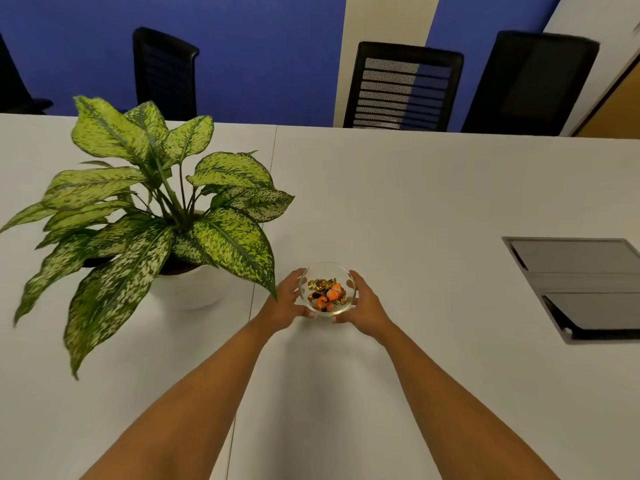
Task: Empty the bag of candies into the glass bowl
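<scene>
A small clear glass bowl (327,268) sits on the white table, holding several wrapped candies (326,293) in gold, orange and black. My left hand (284,303) cups the bowl's left side and my right hand (360,304) cups its right side, thumbs toward me under the near rim. No candy bag is in view.
A large potted plant (156,216) in a white pot (188,289) stands just left of the bowl, one leaf tip hanging over my left hand. A recessed cable hatch (581,289) lies in the table (415,202) at the right. Black chairs line the far edge.
</scene>
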A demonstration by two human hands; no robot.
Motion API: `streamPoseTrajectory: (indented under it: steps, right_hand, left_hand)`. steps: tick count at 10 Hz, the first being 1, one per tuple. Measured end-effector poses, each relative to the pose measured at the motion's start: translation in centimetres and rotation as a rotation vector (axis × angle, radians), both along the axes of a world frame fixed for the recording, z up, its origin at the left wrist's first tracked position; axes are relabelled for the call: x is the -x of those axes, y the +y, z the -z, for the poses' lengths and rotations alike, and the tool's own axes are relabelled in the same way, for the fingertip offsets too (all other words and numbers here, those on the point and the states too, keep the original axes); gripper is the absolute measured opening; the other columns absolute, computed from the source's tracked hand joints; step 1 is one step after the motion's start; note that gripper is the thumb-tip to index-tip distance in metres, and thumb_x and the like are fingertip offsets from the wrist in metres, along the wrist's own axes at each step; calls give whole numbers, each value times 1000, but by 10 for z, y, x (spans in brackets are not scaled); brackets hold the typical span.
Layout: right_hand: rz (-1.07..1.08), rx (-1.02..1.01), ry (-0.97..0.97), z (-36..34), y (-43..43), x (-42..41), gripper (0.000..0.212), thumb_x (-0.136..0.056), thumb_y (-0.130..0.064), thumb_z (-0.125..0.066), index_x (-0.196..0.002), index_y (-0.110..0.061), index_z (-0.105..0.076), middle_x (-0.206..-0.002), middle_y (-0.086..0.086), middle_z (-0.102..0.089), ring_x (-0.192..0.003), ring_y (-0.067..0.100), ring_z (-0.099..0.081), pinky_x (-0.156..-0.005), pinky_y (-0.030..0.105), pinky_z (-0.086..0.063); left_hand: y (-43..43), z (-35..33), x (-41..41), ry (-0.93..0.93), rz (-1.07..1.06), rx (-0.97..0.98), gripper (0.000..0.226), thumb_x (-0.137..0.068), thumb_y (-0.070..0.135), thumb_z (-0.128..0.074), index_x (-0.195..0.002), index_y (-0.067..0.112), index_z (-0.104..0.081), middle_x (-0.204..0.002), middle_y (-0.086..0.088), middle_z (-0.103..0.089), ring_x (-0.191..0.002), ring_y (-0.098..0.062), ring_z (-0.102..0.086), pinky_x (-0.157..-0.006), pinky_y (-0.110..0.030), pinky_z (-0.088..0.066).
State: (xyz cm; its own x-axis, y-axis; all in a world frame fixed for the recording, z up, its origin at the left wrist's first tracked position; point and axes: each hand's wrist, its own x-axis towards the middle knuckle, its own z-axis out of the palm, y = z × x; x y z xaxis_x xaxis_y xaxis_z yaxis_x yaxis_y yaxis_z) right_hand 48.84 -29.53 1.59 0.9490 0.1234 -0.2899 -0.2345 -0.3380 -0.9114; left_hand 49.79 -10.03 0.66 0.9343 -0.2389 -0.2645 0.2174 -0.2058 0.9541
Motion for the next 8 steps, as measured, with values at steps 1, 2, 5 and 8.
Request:
streamPoseTrajectory:
  steps: [1,2,5,8]
  right_hand:
    - [-11,15,-3,11,8,-23,98,-57,7,-86,-138,-21,-40,-122,-1,-51,-119,26,-51,-77,30,-55]
    - [-28,35,14,18,12,-36,101,-58,6,-87,-141,-19,-36,-135,9,-48,-124,30,-48,-89,41,-55]
    - [-43,75,30,23,14,-48,101,-59,4,-87,-142,-19,-35,-134,7,-50,-124,29,-49,-90,36,-50]
    - [-34,108,92,23,17,-47,113,-75,-1,-79,-154,-21,-2,-158,9,-25,-135,27,-39,-74,15,-51]
  left_hand:
    - [4,10,-21,-31,-14,1,86,-56,-24,-77,-118,27,-46,-112,12,-55,-107,-16,-54,-74,-10,-53]
    - [7,16,-32,-53,-26,1,86,-57,-26,-75,-126,16,-45,-112,3,-57,-110,-22,-53,-81,-17,-52]
    - [9,20,-43,-49,-16,-46,87,-61,-25,-74,-137,0,-39,-116,-3,-52,-113,-21,-50,-79,-16,-50]
    - [14,10,-39,-62,101,-342,106,-72,4,-80,-151,5,-9,-159,-15,-18,-147,-30,-19,-119,-36,-21]
